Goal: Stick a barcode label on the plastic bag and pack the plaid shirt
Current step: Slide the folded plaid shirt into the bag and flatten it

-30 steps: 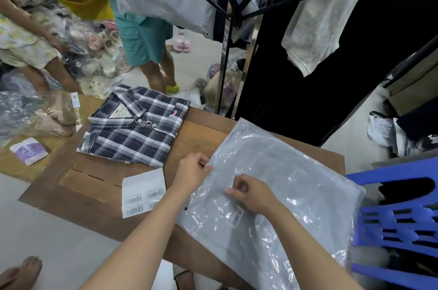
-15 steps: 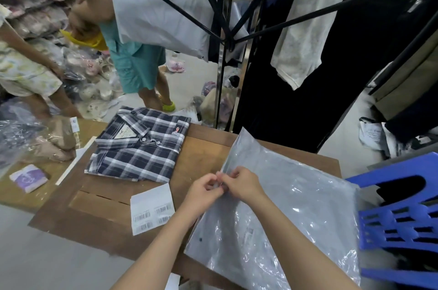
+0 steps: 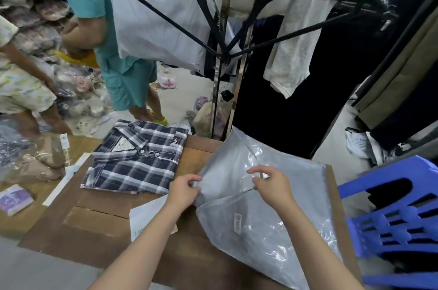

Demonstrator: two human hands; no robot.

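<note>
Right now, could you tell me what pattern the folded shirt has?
Navy-and-white plaid shirt, clearest in the head view.

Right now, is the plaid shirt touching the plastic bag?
Apart. The head view shows the plaid shirt lying left of the plastic bag, with bare wooden table between their nearest edges.

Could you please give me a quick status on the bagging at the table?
Left hand and right hand pinching plastic bag mouth apart. Plaid shirt folded on table, unpacked. Nothing blocking.

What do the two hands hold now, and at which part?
Both hands, left and right, pinch the bag at its open edge, apparently pulling the mouth apart.
</note>
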